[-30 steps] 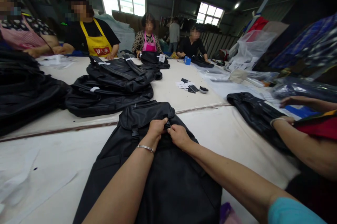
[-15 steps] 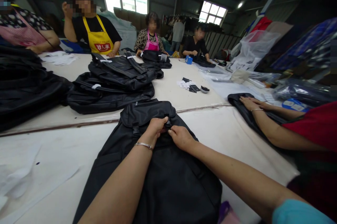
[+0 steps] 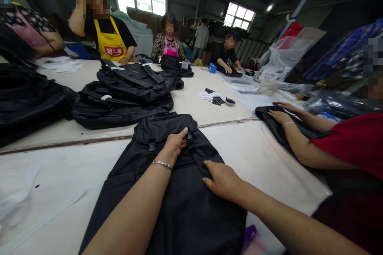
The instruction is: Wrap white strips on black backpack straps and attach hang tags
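The right fingers [image 3: 208, 164] have moved off the buckle [image 3: 189, 138] and now stand parted by its strap [image 3: 196, 158], while the left fingers [image 3: 181, 145] stay beside it, their grip unclear, the backpack [image 3: 191, 203] beneath both.

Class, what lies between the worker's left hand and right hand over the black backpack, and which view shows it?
The head view shows a dark strap between the left hand and the right hand, slanting down from a buckle across the backpack.

The right hand [image 3: 226, 180] has drawn back from the buckle [image 3: 189, 138] toward the near edge of the table [image 3: 269, 159], thumb and forefinger parted, perhaps touching the strap [image 3: 196, 157]; the left hand [image 3: 174, 147] has loosened.
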`<state>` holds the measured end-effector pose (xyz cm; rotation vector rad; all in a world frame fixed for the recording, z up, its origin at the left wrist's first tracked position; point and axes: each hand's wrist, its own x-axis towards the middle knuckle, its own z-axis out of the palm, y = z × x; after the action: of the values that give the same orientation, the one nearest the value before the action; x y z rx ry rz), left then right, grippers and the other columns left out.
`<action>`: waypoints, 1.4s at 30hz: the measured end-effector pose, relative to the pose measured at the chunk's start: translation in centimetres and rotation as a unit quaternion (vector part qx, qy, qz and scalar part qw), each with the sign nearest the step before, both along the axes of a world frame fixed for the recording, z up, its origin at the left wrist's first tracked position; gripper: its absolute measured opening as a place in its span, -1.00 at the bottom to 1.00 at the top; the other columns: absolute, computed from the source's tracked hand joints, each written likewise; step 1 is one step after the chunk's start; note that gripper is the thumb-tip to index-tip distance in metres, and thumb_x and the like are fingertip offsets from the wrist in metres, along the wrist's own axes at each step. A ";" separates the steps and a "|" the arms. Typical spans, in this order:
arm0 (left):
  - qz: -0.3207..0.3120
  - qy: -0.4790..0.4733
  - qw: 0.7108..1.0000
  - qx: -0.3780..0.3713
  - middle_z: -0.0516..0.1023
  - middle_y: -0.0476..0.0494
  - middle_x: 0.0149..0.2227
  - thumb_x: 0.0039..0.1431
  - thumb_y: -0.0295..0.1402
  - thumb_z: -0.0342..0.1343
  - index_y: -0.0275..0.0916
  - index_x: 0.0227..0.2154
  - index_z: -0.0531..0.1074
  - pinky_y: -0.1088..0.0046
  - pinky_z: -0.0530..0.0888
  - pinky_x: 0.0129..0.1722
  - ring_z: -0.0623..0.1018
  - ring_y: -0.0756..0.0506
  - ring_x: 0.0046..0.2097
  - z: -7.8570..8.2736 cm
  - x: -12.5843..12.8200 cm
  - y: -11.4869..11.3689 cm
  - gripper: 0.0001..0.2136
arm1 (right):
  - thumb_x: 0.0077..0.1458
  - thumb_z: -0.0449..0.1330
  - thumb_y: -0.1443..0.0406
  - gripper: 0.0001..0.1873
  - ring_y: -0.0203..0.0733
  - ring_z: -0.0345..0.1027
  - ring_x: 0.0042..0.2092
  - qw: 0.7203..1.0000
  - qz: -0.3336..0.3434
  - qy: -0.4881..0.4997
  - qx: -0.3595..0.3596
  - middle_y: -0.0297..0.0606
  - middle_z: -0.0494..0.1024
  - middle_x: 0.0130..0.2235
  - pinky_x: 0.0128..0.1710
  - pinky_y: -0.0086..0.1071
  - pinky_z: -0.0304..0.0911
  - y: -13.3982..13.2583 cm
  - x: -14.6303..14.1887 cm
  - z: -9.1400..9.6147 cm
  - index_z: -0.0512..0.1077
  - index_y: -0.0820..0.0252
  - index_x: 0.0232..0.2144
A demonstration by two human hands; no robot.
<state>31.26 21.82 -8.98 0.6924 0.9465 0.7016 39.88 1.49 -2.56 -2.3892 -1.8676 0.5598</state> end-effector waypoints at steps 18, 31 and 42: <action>0.061 0.075 0.995 -0.005 0.55 -0.21 -0.51 -0.04 -0.51 0.32 -0.43 -0.45 0.45 0.39 0.54 -0.48 0.55 -0.07 -0.53 0.4 2.6 -0.3 -0.86 | 0.20 -0.08 0.29 -0.72 -0.36 0.01 -0.63 0.922 -0.128 0.363 0.041 -0.51 0.13 -0.67 -0.63 -0.48 -0.07 -4.1 -3.0 0.5 0.42 0.16 -0.24; 0.060 0.091 0.994 0.021 0.54 -0.18 -0.51 -0.06 -0.54 0.29 -0.39 -0.43 0.48 0.36 0.57 -0.38 0.59 -0.11 -0.44 0.5 2.6 -1.1 -0.89 | 0.17 -0.04 0.34 -0.71 -0.27 0.33 -0.41 0.945 -0.111 0.299 0.069 -0.36 0.48 -0.45 -0.37 -0.44 0.20 -8.1 -5.7 1.8 0.47 0.09 -0.24; -0.050 0.177 0.981 0.061 0.60 -0.28 -0.43 -0.12 -0.42 0.35 -0.33 -0.45 0.48 0.37 0.53 -0.37 0.60 -0.15 -0.38 2.7 -0.3 -1.2 -0.82 | 0.11 0.14 0.30 -0.53 -0.28 0.43 -0.47 0.870 0.206 0.409 -0.183 -0.36 0.56 -0.44 -0.50 -0.52 0.20 -6.9 -1.4 8.1 0.41 -0.04 0.09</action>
<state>30.98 20.62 -6.27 0.9876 1.1901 0.5590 38.51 -5.36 5.55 -1.4244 -1.9027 1.7538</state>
